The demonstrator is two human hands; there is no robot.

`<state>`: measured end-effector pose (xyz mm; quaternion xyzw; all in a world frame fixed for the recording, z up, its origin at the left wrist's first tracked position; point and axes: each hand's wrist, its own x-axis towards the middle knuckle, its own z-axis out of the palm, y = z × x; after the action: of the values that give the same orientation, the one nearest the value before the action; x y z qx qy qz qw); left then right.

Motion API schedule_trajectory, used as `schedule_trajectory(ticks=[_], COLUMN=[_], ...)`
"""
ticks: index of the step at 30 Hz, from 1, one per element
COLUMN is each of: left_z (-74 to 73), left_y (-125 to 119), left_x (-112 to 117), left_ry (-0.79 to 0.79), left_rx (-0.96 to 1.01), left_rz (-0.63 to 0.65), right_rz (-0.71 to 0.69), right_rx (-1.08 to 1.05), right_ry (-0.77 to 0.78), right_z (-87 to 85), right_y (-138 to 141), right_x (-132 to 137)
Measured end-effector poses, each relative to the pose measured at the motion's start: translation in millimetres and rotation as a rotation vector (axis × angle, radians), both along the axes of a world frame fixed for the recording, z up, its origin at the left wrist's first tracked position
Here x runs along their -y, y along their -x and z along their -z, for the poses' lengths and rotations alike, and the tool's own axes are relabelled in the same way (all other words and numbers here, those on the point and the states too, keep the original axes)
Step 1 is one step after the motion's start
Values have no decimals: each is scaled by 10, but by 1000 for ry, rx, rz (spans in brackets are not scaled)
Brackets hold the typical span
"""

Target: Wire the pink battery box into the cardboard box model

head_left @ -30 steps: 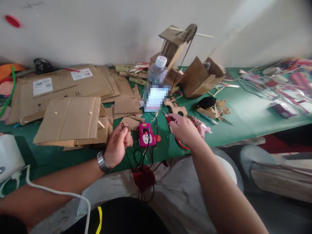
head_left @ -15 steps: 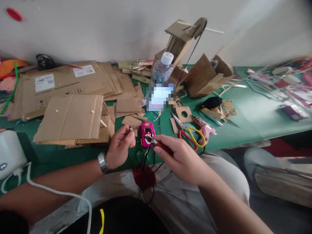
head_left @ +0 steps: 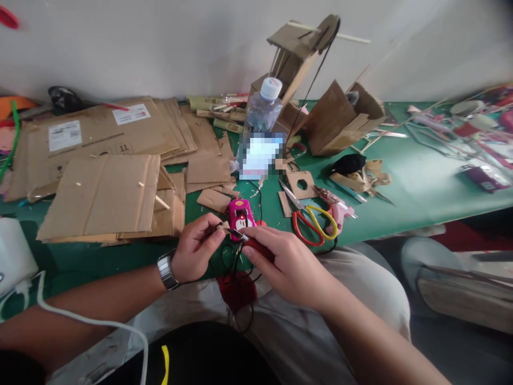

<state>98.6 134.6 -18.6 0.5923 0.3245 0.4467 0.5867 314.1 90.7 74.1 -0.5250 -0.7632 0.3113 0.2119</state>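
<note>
My left hand (head_left: 196, 247), with a metal watch on the wrist, is closed in a pinch on a thin black wire (head_left: 229, 256) at the near edge of the green table (head_left: 401, 187). My right hand (head_left: 280, 262) is closed round a small red-handled cutter (head_left: 250, 240), whose metal tip meets the wire just beside my left fingertips. Right behind both hands lies a pink socket block (head_left: 240, 215). Black wires hang down over my lap.
Red-and-yellow scissors (head_left: 310, 222) and a pink glue gun (head_left: 336, 209) lie right of my hands. Flat cardboard sheets (head_left: 100, 192) cover the left. A water bottle (head_left: 262, 107), cardboard structures (head_left: 304, 53) and scraps stand behind. A white device with cable (head_left: 14, 256) sits far left.
My right hand picked up the red-handled cutter from beside the scissors and carried it left to the wire in my left hand. Both hands have drawn together.
</note>
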Motion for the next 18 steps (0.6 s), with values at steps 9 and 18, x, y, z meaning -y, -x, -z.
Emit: schedule_trajectory(ticks=[9,18], left_z=[14,-34], left_y=[8,-19], left_x=[12,1], left_ry=[-8,-24], left_rx=[-47,-68], left_rz=[-54,-71], right_rz=[-1,10], right_rx=[29,38], right_ry=[-27,-32], right_z=[-11,-16], right_y=[5,12], right_x=[16,22])
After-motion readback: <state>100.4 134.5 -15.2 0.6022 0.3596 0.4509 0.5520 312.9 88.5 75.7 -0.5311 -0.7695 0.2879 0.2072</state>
